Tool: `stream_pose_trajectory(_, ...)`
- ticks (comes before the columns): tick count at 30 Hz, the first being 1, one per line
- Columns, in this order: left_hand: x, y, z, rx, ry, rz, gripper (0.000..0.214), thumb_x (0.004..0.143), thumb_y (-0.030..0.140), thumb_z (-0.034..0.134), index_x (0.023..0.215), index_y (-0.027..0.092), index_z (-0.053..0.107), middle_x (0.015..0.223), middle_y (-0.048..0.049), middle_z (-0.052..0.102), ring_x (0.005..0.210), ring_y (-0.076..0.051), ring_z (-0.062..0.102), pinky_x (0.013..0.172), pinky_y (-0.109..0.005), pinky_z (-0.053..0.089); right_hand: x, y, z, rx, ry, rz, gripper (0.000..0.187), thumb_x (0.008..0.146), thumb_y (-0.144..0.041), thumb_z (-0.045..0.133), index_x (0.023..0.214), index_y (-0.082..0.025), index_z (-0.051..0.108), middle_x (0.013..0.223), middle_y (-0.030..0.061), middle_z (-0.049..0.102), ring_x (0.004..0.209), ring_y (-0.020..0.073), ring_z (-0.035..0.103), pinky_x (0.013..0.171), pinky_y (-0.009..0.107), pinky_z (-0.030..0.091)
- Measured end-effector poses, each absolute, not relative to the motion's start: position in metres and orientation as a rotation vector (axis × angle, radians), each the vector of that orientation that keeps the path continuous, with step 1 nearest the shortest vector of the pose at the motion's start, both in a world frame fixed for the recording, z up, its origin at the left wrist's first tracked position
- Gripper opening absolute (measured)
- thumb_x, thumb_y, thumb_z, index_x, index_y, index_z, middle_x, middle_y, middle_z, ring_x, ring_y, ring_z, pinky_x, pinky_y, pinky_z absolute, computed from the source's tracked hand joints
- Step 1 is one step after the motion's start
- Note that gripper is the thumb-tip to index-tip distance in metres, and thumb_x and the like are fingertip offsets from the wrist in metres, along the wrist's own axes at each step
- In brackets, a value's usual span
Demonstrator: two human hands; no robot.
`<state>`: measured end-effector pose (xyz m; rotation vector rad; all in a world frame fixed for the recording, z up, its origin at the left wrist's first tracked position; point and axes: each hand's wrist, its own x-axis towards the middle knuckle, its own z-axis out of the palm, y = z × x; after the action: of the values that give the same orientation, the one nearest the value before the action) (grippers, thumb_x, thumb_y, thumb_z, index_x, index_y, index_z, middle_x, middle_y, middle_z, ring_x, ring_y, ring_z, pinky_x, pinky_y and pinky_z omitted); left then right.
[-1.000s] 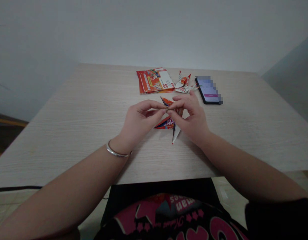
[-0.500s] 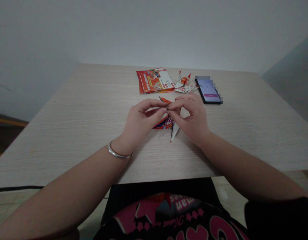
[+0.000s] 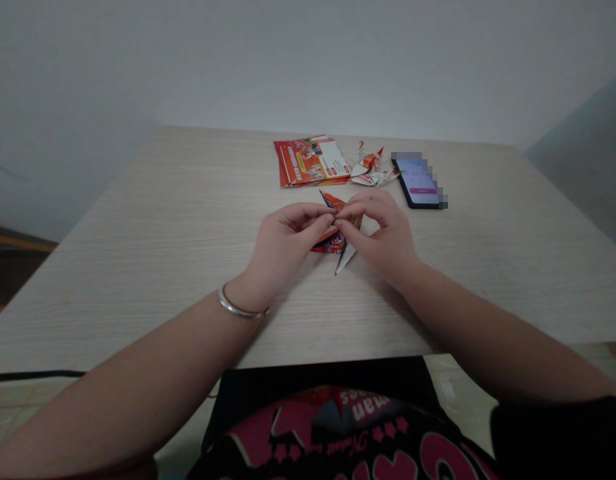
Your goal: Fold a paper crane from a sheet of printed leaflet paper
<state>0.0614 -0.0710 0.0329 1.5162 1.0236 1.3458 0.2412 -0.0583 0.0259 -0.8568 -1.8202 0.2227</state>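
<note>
Paper [image 3: 335, 240], folded, printed in red, orange and blue with a white side, sits between the left hand [image 3: 283, 240] and the right hand [image 3: 385, 233], over the middle of the surface [image 3: 188, 233]. Whether it rests there or hangs just above: cannot tell.

Left hand: narrow pinch, thumb and forefinger on the paper. Right hand: same grip, its tips meeting the left's; other fingers curled beyond. The fold at the fingertips is hidden. 1 tip juts out on the far side; 1 white tip slants toward the person.

Risks, as judged: with 2 pinches so close, uneven pull could tear the paper; hard pressure could set a crooked crease; a slack grip could let layers spring apart.

Farther out: silver bangle [image 3: 238, 310] on the left wrist. Beyond the hands, stacked sheets [image 3: 308, 160], folded pieces [image 3: 371, 167] just right of them, then a lit phone [image 3: 418, 183].
</note>
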Motion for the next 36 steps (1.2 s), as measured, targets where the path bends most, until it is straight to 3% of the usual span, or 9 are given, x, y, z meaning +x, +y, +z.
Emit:
stream_pose_trajectory(6,0.0609,-0.0695,0.0307,1.518,1.015,1.338,0.008,0.085,0.024,0.083,0.092,0.023,0.085,0.093,-0.0031,0.084,0.085,-0.017,0.077,0.08,-0.028,0.065,0.2427,-0.0593,0.0273,-0.856,-1.843,0.191,0.01,0.09,-0.021,0.07,0.083,-0.027,0.072,0.085,-0.0008,0.074,0.088,0.0205,0.067,0.088,0.041,0.049)
stream_pose_trajectory(12,0.0612,-0.0679,0.03,1.511,0.976,1.341,0.016,0.085,0.035,0.086,0.091,0.021,0.083,0.094,-0.0047,0.084,0.088,-0.018,0.078,0.083,-0.028,0.065,0.2407,-0.0621,0.0286,-0.929,-1.851,0.204,0.008,0.089,-0.022,0.068,0.083,-0.027,0.069,0.086,-0.0004,0.074,0.088,0.0214,0.067,0.089,0.042,0.049)
stream_pose_trajectory(25,0.0633,-0.071,0.0339,1.541,1.054,1.36,0.012,0.088,0.034,0.081,0.087,0.022,0.079,0.089,-0.0038,0.082,0.082,-0.017,0.076,0.078,-0.031,0.066,0.2414,-0.0633,0.0259,-0.97,-1.801,0.181,0.006,0.09,-0.024,0.073,0.085,-0.028,0.071,0.084,-0.0015,0.074,0.086,0.0207,0.066,0.085,0.041,0.049)
stream_pose_trajectory(29,0.0635,-0.07,0.0328,1.497,1.025,1.357,0.015,0.087,0.035,0.081,0.083,0.021,0.074,0.083,-0.0019,0.079,0.075,-0.015,0.074,0.073,-0.028,0.065,0.2399,-0.0647,0.0267,-0.954,-1.801,0.191,0.007,0.09,-0.023,0.073,0.086,-0.028,0.071,0.083,-0.0018,0.074,0.085,0.0207,0.066,0.084,0.041,0.049)
stream_pose_trajectory(36,0.0608,-0.0691,0.0333,1.405,0.946,1.469,0.012,0.097,0.033,0.07,0.097,0.024,0.062,0.079,0.0022,0.076,0.077,-0.012,0.077,0.083,-0.029,0.066,0.2373,-0.0649,0.0249,-0.933,-1.768,0.288,0.007,0.087,-0.02,0.072,0.086,-0.026,0.07,0.084,-0.0022,0.075,0.082,0.0192,0.068,0.084,0.039,0.052)
